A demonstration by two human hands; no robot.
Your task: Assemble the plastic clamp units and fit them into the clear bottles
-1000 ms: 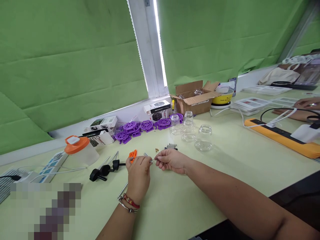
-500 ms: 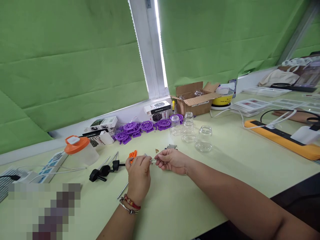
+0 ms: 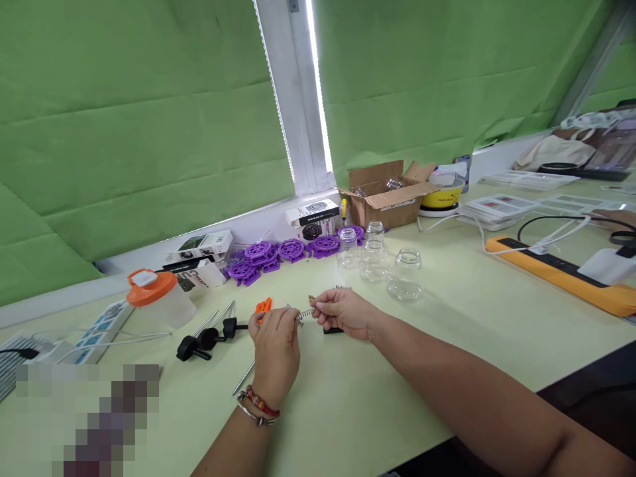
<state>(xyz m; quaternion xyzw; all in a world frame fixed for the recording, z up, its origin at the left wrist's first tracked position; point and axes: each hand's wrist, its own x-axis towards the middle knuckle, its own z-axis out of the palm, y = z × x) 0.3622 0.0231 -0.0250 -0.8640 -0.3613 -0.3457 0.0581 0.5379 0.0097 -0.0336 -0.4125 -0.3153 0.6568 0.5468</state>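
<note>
A small coil spring (image 3: 305,314) spans the gap between my two hands. My right hand (image 3: 342,311) pinches the spring's right end between thumb and fingertips. My left hand (image 3: 276,336) is closed at its other end, and its fingers hide what they grip. A thin metal rod (image 3: 243,379) shows below the left hand; whether I hold it is unclear. Left of that hand sit black crank-like parts (image 3: 209,339) with metal shafts, and orange pieces (image 3: 263,306) behind it. Another spring (image 3: 344,287) and a black piece (image 3: 333,330) are partly hidden by my right hand.
Clear jars (image 3: 405,277) stand beyond my right hand. Purple wheel-like parts (image 3: 291,250) line the wall near a cardboard box (image 3: 387,211). An orange-lidded container (image 3: 158,298) is at left, an orange power strip (image 3: 561,275) at right. Another person's hand (image 3: 616,215) appears far right.
My right hand has risen slightly, tilting its end of the spring upward. The black piece beneath that hand now shows. My left hand stays almost in place.
</note>
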